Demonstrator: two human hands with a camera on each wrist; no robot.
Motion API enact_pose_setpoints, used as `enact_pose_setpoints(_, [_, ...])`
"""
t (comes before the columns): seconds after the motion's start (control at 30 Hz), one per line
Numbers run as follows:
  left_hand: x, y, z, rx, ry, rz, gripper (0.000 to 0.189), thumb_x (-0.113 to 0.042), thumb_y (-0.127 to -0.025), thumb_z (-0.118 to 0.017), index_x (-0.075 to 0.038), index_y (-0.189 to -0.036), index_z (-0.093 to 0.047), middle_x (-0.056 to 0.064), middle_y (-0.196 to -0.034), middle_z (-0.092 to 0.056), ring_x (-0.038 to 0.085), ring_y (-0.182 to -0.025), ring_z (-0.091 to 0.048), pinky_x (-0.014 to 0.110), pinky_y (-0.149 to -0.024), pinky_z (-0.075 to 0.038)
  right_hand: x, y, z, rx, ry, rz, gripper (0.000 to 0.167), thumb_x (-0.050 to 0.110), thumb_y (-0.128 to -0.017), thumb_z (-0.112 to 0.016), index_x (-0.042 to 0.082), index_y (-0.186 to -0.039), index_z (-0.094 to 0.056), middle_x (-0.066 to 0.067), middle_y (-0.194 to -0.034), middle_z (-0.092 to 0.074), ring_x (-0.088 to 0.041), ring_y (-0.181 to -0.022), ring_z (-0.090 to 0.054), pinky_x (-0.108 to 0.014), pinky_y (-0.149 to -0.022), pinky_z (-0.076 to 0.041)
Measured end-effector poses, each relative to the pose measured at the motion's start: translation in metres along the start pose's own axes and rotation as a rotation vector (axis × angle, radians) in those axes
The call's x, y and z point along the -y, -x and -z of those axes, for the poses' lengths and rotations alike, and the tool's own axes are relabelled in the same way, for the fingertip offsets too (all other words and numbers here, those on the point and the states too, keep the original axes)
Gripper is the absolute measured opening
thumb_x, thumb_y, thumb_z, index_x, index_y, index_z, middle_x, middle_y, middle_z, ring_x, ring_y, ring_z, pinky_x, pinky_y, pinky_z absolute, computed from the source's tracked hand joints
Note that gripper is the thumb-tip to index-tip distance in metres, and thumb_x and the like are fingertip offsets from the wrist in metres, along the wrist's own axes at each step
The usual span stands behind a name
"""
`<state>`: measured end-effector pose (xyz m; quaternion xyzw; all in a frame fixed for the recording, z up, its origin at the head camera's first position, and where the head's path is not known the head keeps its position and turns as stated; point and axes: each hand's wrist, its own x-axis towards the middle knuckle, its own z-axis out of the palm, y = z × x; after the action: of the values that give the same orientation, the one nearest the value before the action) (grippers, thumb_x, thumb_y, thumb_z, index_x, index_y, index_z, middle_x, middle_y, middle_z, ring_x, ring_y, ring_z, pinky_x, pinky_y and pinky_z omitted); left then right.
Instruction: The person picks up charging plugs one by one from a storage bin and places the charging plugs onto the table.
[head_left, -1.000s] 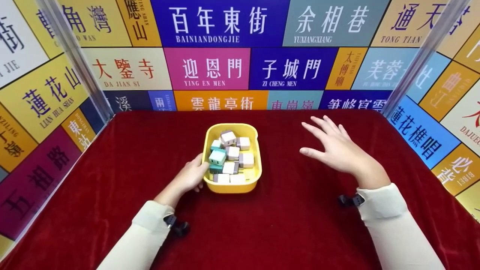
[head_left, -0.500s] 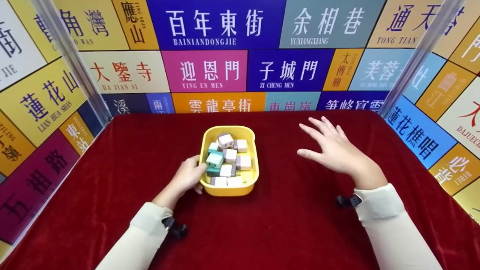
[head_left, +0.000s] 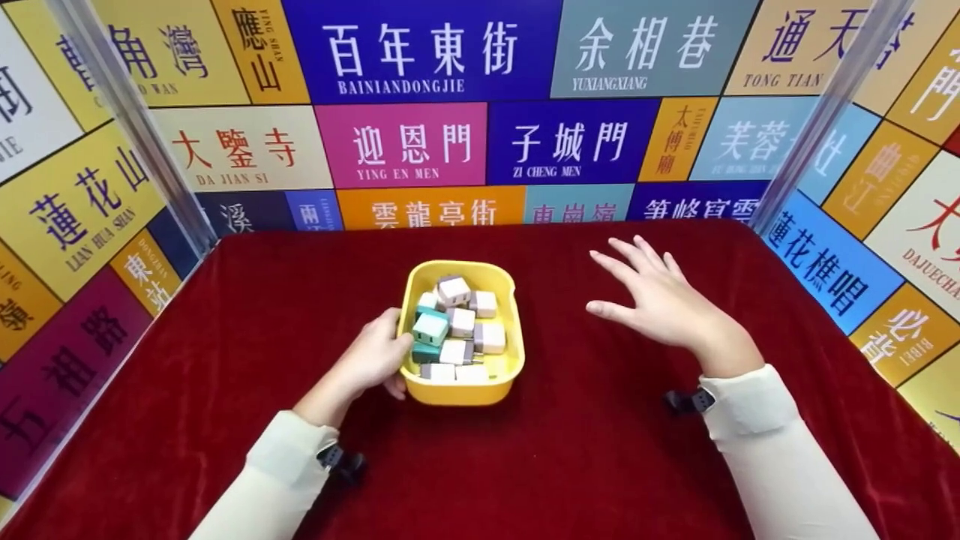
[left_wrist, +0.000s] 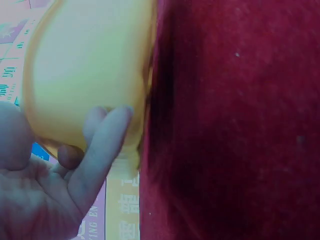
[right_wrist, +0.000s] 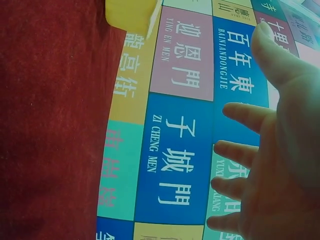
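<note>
A yellow plastic tub with rounded corners stands out against the red cloth, left of the middle in the head view. It holds several charger plugs: white-and-grey charger plugs and green charger plugs, heaped loosely. My left hand grips the tub's left side, thumb at the rim. In the left wrist view, its fingers lie against the tub's outer wall, and a dark shadow runs beside the base. Off to the right, my right hand is held in the air, fingers spread, holding nothing.
Red velvet cloth covers the table. Behind it and along both sides stand panels printed with colourful street names. Clear upright posts mark the back corners. A dark strap device sits at each wrist.
The tub, with my left hand on it, has come slightly nearer and looks a little larger. The head view has shifted a little. My right hand keeps its spread pose.
</note>
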<state>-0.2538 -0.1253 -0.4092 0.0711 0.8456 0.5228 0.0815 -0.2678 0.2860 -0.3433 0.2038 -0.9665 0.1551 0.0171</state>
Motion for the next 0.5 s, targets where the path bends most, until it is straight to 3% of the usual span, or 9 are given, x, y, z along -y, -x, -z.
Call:
enact_pose_setpoints(0.17, [-0.004, 0.007, 0.006, 0.056, -0.007, 0.039, 0.037, -0.004, -0.1, -0.048, 0.002, -0.135, -0.039, 0.032, -0.103, -0.062, 0.027, -0.043, -0.063, 0.047, -0.044, -0.058, 0.001, -0.001, 0.0, -0.002, -0.002, 0.004, 0.087, 0.069, -0.101, -0.055, 0.022, -0.17, -0.029, -0.015, -0.177, -0.015, -0.043, -0.163, 0.003, -0.072, -0.124, 0.003])
enact_pose_setpoints(0.3, [-0.003, 0.008, 0.011, 0.105, -0.026, 0.12, 0.028, -0.006, -0.096, -0.05, 0.0, -0.12, -0.039, 0.031, -0.088, -0.066, 0.03, -0.046, -0.067, 0.046, -0.045, -0.058, 0.001, -0.001, 0.0, -0.001, -0.007, 0.008, 0.087, 0.067, -0.102, -0.056, 0.021, -0.17, -0.029, -0.015, -0.177, -0.015, -0.044, -0.162, 0.003, -0.072, -0.124, 0.003])
enact_pose_setpoints(0.4, [-0.003, 0.006, 0.015, 0.088, -0.084, 0.167, 0.018, -0.013, -0.097, -0.05, 0.0, -0.109, -0.046, 0.027, -0.077, -0.068, 0.03, -0.047, -0.069, 0.045, -0.046, -0.059, 0.001, 0.0, 0.0, -0.001, -0.009, 0.008, 0.086, 0.066, -0.102, -0.056, 0.021, -0.17, -0.029, -0.015, -0.177, -0.014, -0.044, -0.162, 0.003, -0.072, -0.124, 0.004])
enact_pose_setpoints(0.5, [-0.002, 0.002, 0.018, 0.047, -0.121, 0.163, 0.022, -0.021, -0.101, -0.051, 0.0, -0.108, -0.053, 0.021, -0.076, -0.068, 0.027, -0.05, -0.068, 0.044, -0.046, -0.059, 0.002, 0.0, -0.002, -0.007, -0.005, 0.012, 0.086, 0.066, -0.102, -0.057, 0.021, -0.17, -0.029, -0.015, -0.177, -0.015, -0.044, -0.162, 0.003, -0.072, -0.124, 0.003])
